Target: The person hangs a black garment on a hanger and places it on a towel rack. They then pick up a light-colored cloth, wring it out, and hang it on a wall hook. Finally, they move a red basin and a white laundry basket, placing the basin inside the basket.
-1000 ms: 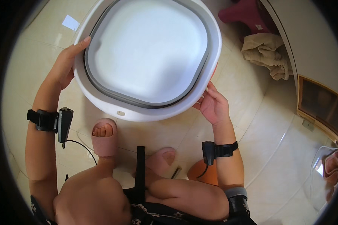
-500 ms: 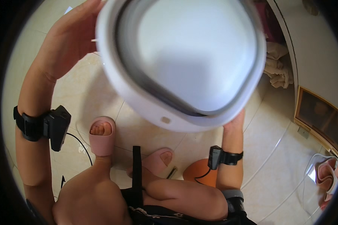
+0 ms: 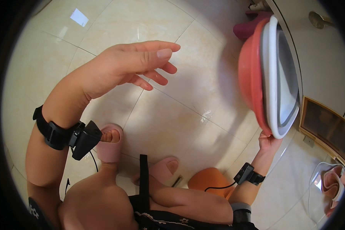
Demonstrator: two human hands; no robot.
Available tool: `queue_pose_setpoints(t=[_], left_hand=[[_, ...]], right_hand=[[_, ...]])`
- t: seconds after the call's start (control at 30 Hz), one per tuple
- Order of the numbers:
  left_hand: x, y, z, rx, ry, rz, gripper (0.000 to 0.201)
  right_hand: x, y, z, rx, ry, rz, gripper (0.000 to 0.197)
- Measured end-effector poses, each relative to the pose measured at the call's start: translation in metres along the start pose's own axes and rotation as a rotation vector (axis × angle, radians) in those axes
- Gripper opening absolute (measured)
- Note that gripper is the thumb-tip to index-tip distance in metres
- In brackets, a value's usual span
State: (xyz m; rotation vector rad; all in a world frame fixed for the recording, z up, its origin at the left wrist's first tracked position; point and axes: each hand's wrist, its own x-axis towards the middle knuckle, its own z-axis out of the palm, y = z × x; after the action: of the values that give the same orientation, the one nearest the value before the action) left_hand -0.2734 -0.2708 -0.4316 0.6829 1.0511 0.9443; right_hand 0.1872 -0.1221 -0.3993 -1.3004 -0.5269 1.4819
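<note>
At the right, a coral-red basin (image 3: 249, 71) and a white-rimmed basin with a grey band (image 3: 273, 80) stand on edge, pressed together. My right hand (image 3: 270, 142) grips their lower rims; some of its fingers are hidden behind them. The white basin's pale hollow faces right, and the red one's rounded outside faces left. Well to the left of them, my left hand (image 3: 138, 65) hangs over the floor with its fingers apart, holding nothing.
A white cabinet (image 3: 322, 50) curves along the right side, close to the basins. Below it is a framed dark panel (image 3: 326, 124). A magenta object (image 3: 251, 28) sits behind the basins. An orange object (image 3: 209, 182) lies by my right leg. Pink cloth (image 3: 333, 184) is at lower right.
The basins have swung from in front of me to the right and turned on edge, bringing the red one into sight. My left hand has come away from the rim and moved inward.
</note>
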Motion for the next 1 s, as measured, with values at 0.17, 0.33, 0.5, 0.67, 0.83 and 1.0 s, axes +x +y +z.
queue_pose_setpoints(t=[0.17, 0.33, 0.5, 0.67, 0.83, 1.0], left_hand=[[-0.011, -0.011, -0.011, 0.002, 0.002, 0.013, 0.055], [-0.015, -0.002, -0.009, 0.047, 0.002, -0.007, 0.053], [-0.005, 0.006, -0.012, 0.129, 0.093, -0.133, 0.049], [0.003, -0.021, -0.022, 0.461, 0.156, -0.313, 0.043], [0.001, -0.010, -0.012, 0.455, 0.141, -0.381, 0.042], [-0.009, -0.017, -0.024, 0.377, 0.230, -0.421, 0.043]], right_hand=[[0.017, 0.004, 0.006, 0.006, -0.121, 0.001, 0.028], [0.018, 0.008, 0.012, -0.013, -0.031, -0.035, 0.026], [-0.011, 0.034, 0.044, -0.166, 0.099, -0.024, 0.044], [-0.017, 0.057, 0.064, -0.238, 0.023, 0.083, 0.043], [0.006, 0.072, 0.103, -0.252, -0.086, 0.167, 0.033], [0.043, 0.109, 0.145, -0.109, -0.118, 0.205, 0.025]])
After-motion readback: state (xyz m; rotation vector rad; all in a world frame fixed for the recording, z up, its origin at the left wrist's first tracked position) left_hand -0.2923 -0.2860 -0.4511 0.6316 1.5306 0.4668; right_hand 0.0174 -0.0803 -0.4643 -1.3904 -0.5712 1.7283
